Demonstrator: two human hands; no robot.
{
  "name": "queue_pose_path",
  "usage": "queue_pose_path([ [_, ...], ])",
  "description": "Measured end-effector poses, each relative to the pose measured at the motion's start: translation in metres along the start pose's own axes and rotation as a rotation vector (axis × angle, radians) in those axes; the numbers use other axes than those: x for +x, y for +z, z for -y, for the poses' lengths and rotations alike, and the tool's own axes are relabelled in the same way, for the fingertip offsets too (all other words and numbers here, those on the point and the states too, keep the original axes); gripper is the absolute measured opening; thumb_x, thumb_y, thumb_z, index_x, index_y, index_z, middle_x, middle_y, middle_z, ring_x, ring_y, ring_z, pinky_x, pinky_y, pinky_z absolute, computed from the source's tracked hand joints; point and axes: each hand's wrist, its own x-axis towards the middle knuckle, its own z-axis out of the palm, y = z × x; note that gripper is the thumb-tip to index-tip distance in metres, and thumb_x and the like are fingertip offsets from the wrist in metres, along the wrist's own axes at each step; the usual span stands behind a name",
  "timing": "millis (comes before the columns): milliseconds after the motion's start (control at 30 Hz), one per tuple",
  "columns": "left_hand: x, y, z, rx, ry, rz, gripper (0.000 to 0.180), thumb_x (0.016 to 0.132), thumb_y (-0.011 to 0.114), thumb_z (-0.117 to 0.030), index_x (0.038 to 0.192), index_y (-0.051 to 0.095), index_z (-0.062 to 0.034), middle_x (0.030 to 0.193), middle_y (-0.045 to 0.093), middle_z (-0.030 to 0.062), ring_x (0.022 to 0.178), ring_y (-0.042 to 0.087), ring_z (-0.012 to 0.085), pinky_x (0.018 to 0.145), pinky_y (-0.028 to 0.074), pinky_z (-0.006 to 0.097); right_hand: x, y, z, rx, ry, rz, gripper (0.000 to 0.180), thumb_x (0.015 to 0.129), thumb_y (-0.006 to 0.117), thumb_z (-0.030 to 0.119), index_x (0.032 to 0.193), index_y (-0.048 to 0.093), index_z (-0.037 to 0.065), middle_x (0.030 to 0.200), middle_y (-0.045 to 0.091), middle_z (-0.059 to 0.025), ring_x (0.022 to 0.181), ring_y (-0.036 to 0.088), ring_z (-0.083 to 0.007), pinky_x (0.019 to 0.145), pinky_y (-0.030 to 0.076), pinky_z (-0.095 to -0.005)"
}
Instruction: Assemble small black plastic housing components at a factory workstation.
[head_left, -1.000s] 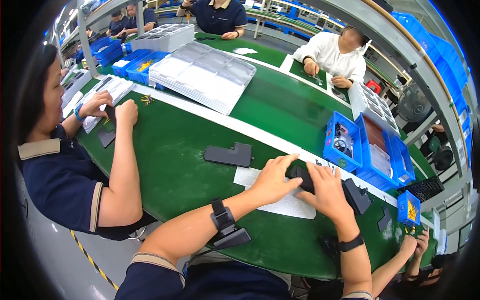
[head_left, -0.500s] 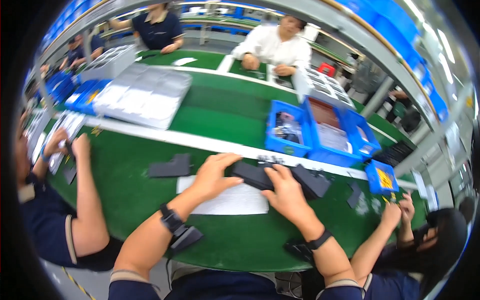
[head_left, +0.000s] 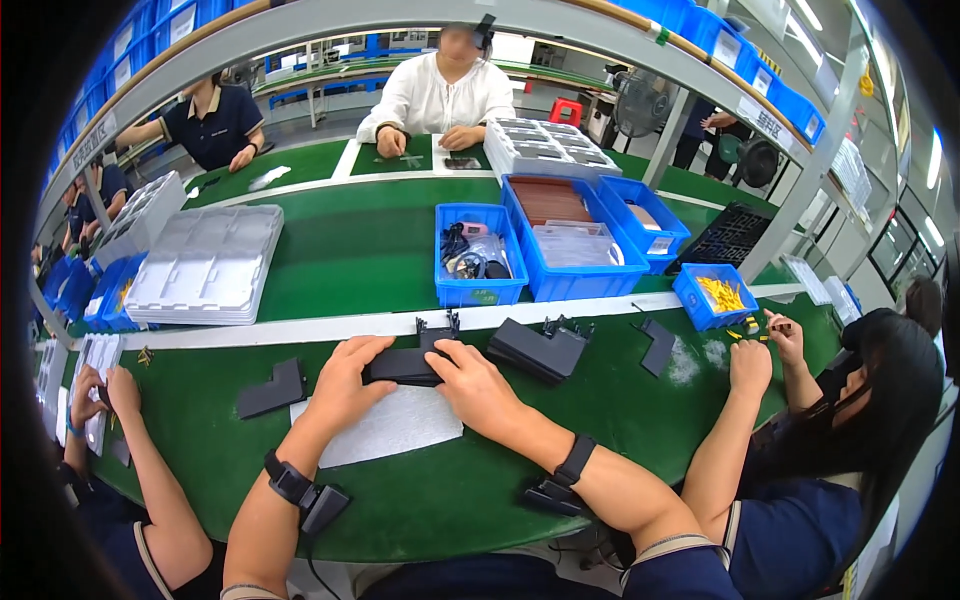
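Observation:
Both of my hands grip a black plastic casing (head_left: 402,366) over the far edge of a white sheet (head_left: 400,432). My left hand (head_left: 347,385) has its left end between thumb and fingers. At the other end, my right hand (head_left: 478,388) lays its fingers over the top. Right behind the casing a black piece with small upright clips (head_left: 437,332) shows; whether it touches is hidden. An L-shaped black casing (head_left: 272,390) lies left of the sheet. Right of my right hand sits a thicker group of black casings (head_left: 540,348), with clips along its far side.
Beyond a white strip stand blue bins with cables (head_left: 480,292), brown and clear sheets (head_left: 580,284), and yellow parts (head_left: 708,318). White trays (head_left: 205,265) are stacked far left. A flat black bracket (head_left: 656,347) lies at right. Co-workers' hands work at both sides and across the table.
The whole view has swung right, so the scene sits further left. My hands have brought the black casing somewhat left over the sheet and turned it more level. Both keep their grip.

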Motion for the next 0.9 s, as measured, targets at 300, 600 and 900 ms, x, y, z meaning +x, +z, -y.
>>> queue_pose_path([
  [300,-0.002,-0.009,-0.001,0.000,0.046,-0.006,0.047,0.072,0.079,-0.011,0.116,0.066,-0.0038,0.114,0.067,0.0135,0.108,0.059,0.0308,0.095,0.047,0.039,-0.001,-0.013,0.004,0.207,0.113,-0.063,0.038,0.076,0.077,0.014,0.108,0.065,-0.002,0.119,0.060,-0.0194,0.103,0.062,-0.0365,0.088,0.052,-0.0406],
  [600,-0.005,-0.011,0.005,-0.033,0.143,-0.045,0.055,0.066,0.082,-0.015,0.118,0.064,-0.0080,0.107,0.066,0.0091,0.100,0.057,0.0283,0.091,0.045,0.039,0.005,-0.025,0.014,0.273,0.371,-0.164,0.050,0.074,0.078,0.006,0.120,0.058,-0.004,0.109,0.063,-0.0160,0.066,0.063,-0.0169,0.059,0.051,-0.0280],
  [900,-0.017,-0.018,-0.008,-0.006,0.116,0.047,0.056,0.067,0.083,-0.014,0.119,0.063,-0.0110,0.102,0.065,0.0038,0.100,0.056,0.0248,0.089,0.045,0.037,0.009,-0.028,0.020,0.917,0.733,-0.130,0.067,0.084,0.068,-0.004,0.143,0.036,-0.006,0.084,0.059,-0.0042,0.058,0.055,-0.0057,0.044,0.040,-0.0183],
])
